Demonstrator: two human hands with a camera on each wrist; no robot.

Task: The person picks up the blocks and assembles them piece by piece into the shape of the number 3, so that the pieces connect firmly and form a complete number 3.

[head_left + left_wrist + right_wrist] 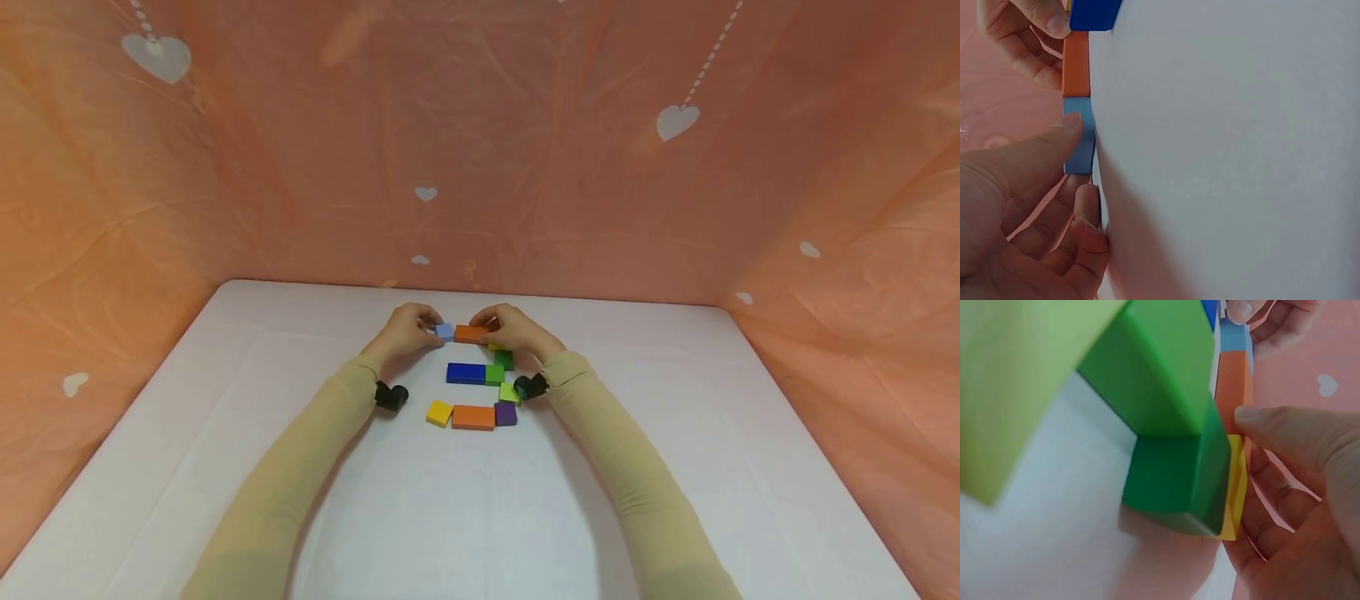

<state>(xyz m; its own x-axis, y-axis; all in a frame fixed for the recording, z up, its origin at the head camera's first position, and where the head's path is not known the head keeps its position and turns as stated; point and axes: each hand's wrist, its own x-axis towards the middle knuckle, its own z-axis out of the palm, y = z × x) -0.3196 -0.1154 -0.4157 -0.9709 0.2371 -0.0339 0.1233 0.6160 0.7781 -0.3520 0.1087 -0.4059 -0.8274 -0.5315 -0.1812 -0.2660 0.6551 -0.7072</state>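
My left hand pinches a light blue block at the far row, thumb on its near face and fingers behind and at its end. Against that block's right end lies a long orange block, which my right hand holds between thumb and fingers. In the right wrist view a yellow block sits by the orange block's right end, close under the right fingers. A dark green block stands just nearer than it. The right hand hides part of the yellow block in the head view.
Nearer me lie a dark blue block and a green block, end to end. Below them are a lime block, a purple block, a second orange block and a tilted yellow block. An orange curtain surrounds the white table.
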